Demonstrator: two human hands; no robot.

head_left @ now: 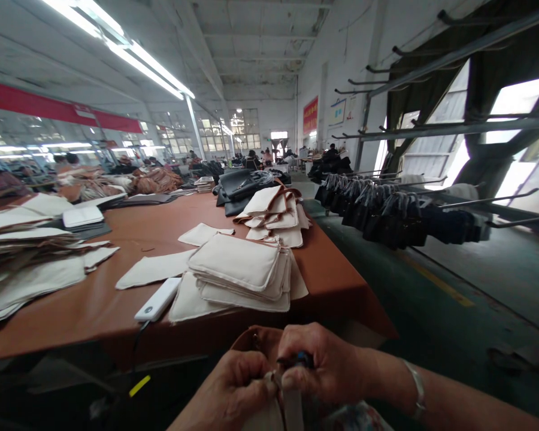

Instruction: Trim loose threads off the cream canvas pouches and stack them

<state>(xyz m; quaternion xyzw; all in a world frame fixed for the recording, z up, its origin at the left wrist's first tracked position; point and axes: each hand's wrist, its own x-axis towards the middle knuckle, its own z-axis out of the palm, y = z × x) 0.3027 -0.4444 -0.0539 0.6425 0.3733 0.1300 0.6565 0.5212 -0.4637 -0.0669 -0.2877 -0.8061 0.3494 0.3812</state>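
Note:
At the bottom of the head view, in front of the table edge, my two hands are close together. My left hand (240, 383) is closed, pinching the edge of a cream fabric piece (267, 416). Closed round a small dark tool (303, 359) with a blue part, my right hand (318, 362) presses against the same edge; the fingers hide most of the tool, so its kind is unclear. Brown leather-like material (263, 337) shows just behind my fingers. On the table ahead lies a stack of cream sewn panels (236, 263).
The table has a brown cover (130, 242). On it lie a white power bank (157, 300) with a cable, cream and brown pieces (273, 209), black bags (242, 185) and a left-hand pile (31, 281). A metal rack (453, 129) stands right, above hanging black items (386, 212).

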